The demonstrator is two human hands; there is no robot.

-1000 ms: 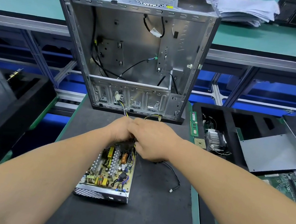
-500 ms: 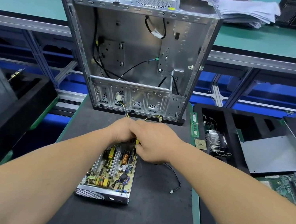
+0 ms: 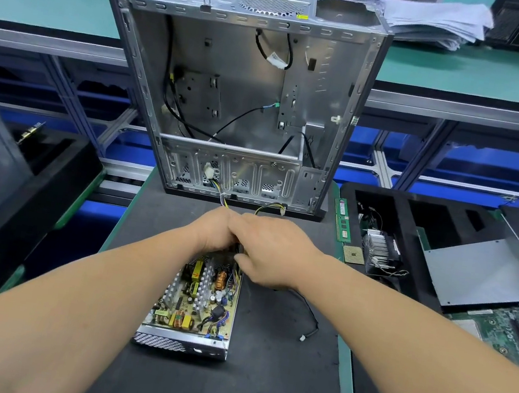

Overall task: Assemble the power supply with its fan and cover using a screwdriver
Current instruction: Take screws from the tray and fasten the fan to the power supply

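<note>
Left hand [image 3: 215, 233] and right hand [image 3: 271, 252] together over open power supply [image 3: 194, 304], no legible writing

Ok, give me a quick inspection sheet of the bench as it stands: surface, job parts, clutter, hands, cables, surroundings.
Surface: dark mat with green edging.
Job's things: open power supply, circuit board exposed, cover off; no screwdriver seen.
Clutter: empty PC case upright behind it.
Hands: left hand and right hand together over the supply's far end; what they hold is hidden.
Cables: thin black lead loose on the mat right of the supply; yellow and black wires near the case base.
Surroundings: black tray at right holding a heatsink and memory sticks; paper stack on the rear bench.
</note>
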